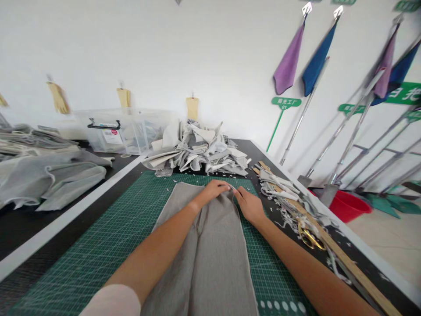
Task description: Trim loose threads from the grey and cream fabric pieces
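Grey cloth [220, 254] lies lengthwise on the green mat [98, 237], a long fold running down it. Both arms stretch forward and inward over it, the left crossing it from a pale sleeve [113, 303], the right beside its right edge. At the cloth's far right corner, the left hand [215, 188] and right hand [250, 204] nearly meet, each with fingers closed, pinching the edge between them slightly raised.

Bright, even light, soft shadows on white wall [210, 57], wide-angle stretching and blur toward edges
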{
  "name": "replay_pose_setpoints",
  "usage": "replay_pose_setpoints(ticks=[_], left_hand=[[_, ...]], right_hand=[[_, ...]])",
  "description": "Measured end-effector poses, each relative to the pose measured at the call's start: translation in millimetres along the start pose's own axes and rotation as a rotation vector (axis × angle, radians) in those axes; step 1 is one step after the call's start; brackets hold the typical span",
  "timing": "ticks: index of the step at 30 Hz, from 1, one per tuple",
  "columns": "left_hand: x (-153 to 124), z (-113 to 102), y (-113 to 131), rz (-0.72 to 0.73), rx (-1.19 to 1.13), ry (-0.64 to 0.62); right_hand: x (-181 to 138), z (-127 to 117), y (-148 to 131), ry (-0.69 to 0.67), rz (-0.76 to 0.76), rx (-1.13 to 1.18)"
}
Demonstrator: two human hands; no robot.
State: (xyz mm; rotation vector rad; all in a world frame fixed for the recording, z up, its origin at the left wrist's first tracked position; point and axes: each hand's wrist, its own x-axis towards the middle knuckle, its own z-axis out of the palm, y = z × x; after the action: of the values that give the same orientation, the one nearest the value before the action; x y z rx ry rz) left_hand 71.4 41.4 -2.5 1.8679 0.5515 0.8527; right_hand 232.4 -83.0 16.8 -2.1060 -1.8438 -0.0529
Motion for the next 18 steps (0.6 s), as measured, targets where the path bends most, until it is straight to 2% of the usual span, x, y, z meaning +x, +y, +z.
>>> replay_pose_setpoints(ticks=[7,18], left_hand=[[-2,-1,2,-0.016,-0.018,-0.001],[4,2,-9,-0.019,-0.045,0.04]], right_hand=[[0,1,2,0.018,-0.031,-0.011],[1,1,1,0.006,-0.002,0.024]])
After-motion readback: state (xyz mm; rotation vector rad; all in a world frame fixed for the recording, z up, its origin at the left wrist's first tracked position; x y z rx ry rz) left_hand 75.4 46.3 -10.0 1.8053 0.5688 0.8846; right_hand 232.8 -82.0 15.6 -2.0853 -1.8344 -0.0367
